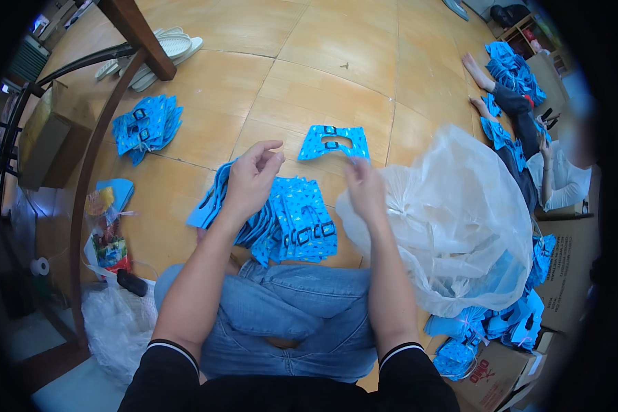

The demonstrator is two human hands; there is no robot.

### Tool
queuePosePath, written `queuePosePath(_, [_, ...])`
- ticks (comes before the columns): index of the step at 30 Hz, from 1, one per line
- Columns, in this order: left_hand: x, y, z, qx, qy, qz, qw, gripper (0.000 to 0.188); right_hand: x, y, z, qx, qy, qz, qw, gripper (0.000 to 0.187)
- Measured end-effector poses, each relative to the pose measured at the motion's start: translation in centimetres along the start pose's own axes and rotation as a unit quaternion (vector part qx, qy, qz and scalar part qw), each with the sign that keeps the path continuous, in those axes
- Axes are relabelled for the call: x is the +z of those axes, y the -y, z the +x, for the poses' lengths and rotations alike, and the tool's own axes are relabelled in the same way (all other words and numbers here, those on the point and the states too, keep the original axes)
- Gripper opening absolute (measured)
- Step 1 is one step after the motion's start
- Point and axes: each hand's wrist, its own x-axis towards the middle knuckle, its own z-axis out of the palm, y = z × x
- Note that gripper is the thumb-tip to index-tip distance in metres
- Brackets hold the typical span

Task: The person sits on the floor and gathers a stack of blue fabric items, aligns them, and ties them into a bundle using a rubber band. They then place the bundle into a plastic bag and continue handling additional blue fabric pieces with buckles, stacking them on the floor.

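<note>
My left hand is raised over a stack of blue patterned pieces, its thumb and fingers curled but apart, with nothing visible between them. The stacked flat pieces have cut-out openings and small black frame shapes, and lie fanned out in front of my crossed legs. Ahead of the stack is a single blue piece of the same kind with a wide opening. My right hand is at its near right corner, smeared by motion; whether the fingers grip the corner cannot be made out.
A large translucent plastic bag stands at my right, with blue bundles and cardboard boxes beyond. Another blue pile lies at left, near a wooden post and white sandals. A person sits far right among blue pieces.
</note>
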Motion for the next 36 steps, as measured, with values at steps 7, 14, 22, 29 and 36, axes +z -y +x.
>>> queuePosePath(7, [0.1, 0.0, 0.8, 0.02, -0.03, -0.04, 0.999, 0.027, 3.1, 3.7, -2.2, 0.049, 0.316, -0.225, 0.92, 0.071])
queuePosePath(14, [0.6, 0.2, 0.7, 0.015, -0.016, 0.009, 1.0, 0.026, 3.7, 2.2, -1.7, 0.032, 0.316, -0.239, 0.918, 0.053])
queuePosePath(22, [0.8, -1.2, 0.5, -0.046, 0.021, -0.121, 0.991, 0.038, 0.5, 3.1, 0.4, 0.057, 0.228, -0.123, 0.964, 0.025])
queuePosePath(29, [4.2, -2.4, -3.1, 0.116, 0.202, 0.02, 0.972, 0.068, -0.3, 4.9, 0.4, 0.06, 0.01, 0.028, 0.998, 0.03])
queuePosePath(36, [1.5, -3.1, -1.3, 0.007, 0.141, -0.169, 0.975, 0.021, -0.8, 6.5, 0.8, -0.094, -0.144, 0.017, 0.985, 0.055])
